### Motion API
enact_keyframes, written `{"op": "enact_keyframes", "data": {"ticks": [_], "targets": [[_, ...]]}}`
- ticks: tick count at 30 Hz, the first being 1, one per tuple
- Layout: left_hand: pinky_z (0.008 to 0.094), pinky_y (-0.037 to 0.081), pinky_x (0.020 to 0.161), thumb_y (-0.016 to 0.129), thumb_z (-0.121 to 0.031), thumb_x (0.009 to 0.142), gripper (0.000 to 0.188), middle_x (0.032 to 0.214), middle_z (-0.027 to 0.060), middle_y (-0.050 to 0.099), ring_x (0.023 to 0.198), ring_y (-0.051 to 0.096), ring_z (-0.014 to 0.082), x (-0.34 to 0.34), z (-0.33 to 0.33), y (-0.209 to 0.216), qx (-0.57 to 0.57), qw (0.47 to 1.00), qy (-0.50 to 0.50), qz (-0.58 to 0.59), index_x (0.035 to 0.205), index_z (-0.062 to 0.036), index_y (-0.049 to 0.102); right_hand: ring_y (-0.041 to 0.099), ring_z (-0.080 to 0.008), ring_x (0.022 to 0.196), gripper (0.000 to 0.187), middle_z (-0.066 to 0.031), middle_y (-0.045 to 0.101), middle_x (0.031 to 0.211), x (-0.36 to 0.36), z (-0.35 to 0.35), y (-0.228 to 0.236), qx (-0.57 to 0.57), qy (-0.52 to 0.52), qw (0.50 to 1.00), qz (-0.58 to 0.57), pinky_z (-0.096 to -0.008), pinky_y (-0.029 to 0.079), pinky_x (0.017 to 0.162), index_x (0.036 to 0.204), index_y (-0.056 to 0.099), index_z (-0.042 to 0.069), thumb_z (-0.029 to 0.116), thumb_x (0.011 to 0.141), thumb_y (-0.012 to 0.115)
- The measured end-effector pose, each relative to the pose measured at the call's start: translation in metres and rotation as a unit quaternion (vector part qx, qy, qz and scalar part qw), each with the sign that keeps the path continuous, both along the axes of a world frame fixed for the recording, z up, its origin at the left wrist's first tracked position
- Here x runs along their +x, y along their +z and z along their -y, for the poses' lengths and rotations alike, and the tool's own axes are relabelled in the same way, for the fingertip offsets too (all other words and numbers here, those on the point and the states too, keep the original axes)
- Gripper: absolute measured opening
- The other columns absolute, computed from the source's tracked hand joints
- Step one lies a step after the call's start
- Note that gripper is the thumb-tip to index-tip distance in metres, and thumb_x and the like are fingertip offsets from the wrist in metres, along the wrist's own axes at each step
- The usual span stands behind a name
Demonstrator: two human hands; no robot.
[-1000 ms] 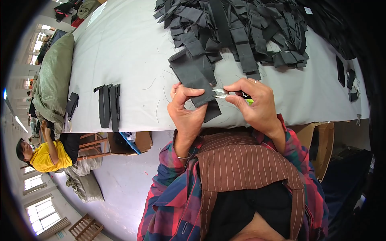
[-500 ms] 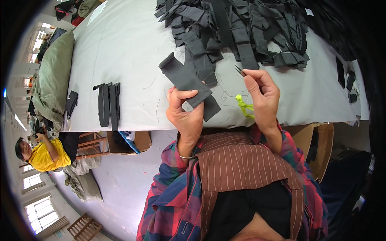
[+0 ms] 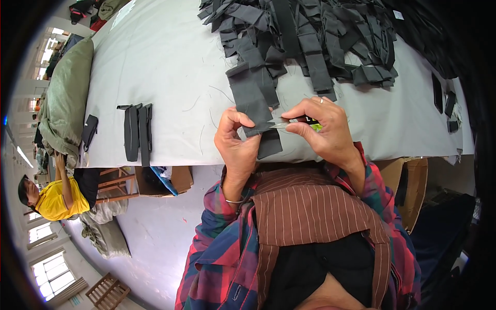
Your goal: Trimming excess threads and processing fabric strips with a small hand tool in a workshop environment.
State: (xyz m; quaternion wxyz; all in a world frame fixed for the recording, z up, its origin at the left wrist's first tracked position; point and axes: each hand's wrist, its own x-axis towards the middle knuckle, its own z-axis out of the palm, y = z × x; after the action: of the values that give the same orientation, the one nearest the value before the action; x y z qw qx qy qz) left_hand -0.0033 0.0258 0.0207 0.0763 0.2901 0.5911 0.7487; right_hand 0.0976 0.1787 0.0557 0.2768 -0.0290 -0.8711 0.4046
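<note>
My left hand point(image 3: 236, 142) is closed on a dark grey fabric strip point(image 3: 249, 97), pinching it between thumb and fingers just above the table's near edge. The strip's upper end points away from me, and a lower flap point(image 3: 269, 144) hangs beside my fingers. In my right hand point(image 3: 330, 126) is a pair of small thread snips point(image 3: 279, 123), its blade tips touching or very near the strip's right edge by my left thumb. A bit of yellow-green cord point(image 3: 316, 127) shows at the snips, partly hidden by my fingers.
A heap of dark grey strips point(image 3: 356, 44) covers the far table. Several finished-looking strips point(image 3: 138, 133) lie side by side at left. Loose threads are scattered over the pale tabletop point(image 3: 170, 67). A stuffed green sack point(image 3: 67, 93) and a person in yellow point(image 3: 64, 199) are further left.
My right hand has moved left and brought the snips up to the strip. The held strip has turned more upright. The person in yellow has lowered their arms toward the sack.
</note>
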Motion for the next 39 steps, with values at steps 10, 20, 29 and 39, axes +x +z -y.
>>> {"op": "enact_keyframes", "data": {"ticks": [10, 20, 29, 39], "targets": [[0.0343, 0.040, 0.096, 0.066, 0.012, 0.070, 0.027, 0.076, -0.0007, 0.059, 0.080, 0.060, 0.0117, -0.003, 0.002, -0.004, -0.020, 1.000, -0.001, -0.022, 0.080, -0.0078, 0.051, 0.056, -0.0172, 0.063, 0.014, -0.0003, 0.063, 0.070, 0.001, 0.003, 0.001, -0.044, -0.022, 0.999, -0.012, -0.0295, 0.038, 0.063, 0.083, 0.067, 0.011, 0.018, 0.074, 0.075], [0.0416, 0.033, 0.102, 0.069, 0.007, 0.062, 0.027, 0.071, -0.0019, 0.053, 0.071, 0.051, 0.0140, -0.002, 0.003, -0.010, -0.042, 0.997, 0.012, -0.064, 0.077, -0.0081, 0.053, 0.057, -0.0204, 0.065, 0.016, -0.0009, 0.066, 0.076, -0.002, 0.004, 0.003, 0.033, 0.045, 0.998, 0.006, -0.0315, 0.039, 0.061, 0.083, 0.067, 0.011, 0.022, 0.073, 0.075], [0.0359, 0.033, 0.102, 0.071, 0.006, 0.066, 0.027, 0.072, -0.0022, 0.052, 0.071, 0.054, 0.0085, 0.001, 0.003, -0.009, -0.042, 0.998, -0.018, -0.036, 0.079, -0.0074, 0.052, 0.052, -0.0166, 0.063, 0.015, -0.0020, 0.062, 0.070, -0.003, 0.005, -0.001, -0.018, 0.060, 0.998, 0.008, -0.0291, 0.037, 0.061, 0.085, 0.068, 0.007, 0.013, 0.073, 0.075], [0.0230, 0.045, 0.079, 0.065, 0.012, 0.068, 0.032, 0.093, 0.0052, 0.054, 0.080, 0.058, 0.0122, 0.001, 0.010, -0.015, -0.098, 0.993, -0.016, -0.058, 0.093, -0.0020, 0.051, 0.053, -0.0062, 0.067, 0.015, -0.0004, 0.062, 0.073, -0.004, 0.016, -0.019, -0.257, 0.128, 0.947, 0.145, -0.0251, 0.043, 0.062, 0.086, 0.064, 0.001, 0.009, 0.077, 0.072]]}}
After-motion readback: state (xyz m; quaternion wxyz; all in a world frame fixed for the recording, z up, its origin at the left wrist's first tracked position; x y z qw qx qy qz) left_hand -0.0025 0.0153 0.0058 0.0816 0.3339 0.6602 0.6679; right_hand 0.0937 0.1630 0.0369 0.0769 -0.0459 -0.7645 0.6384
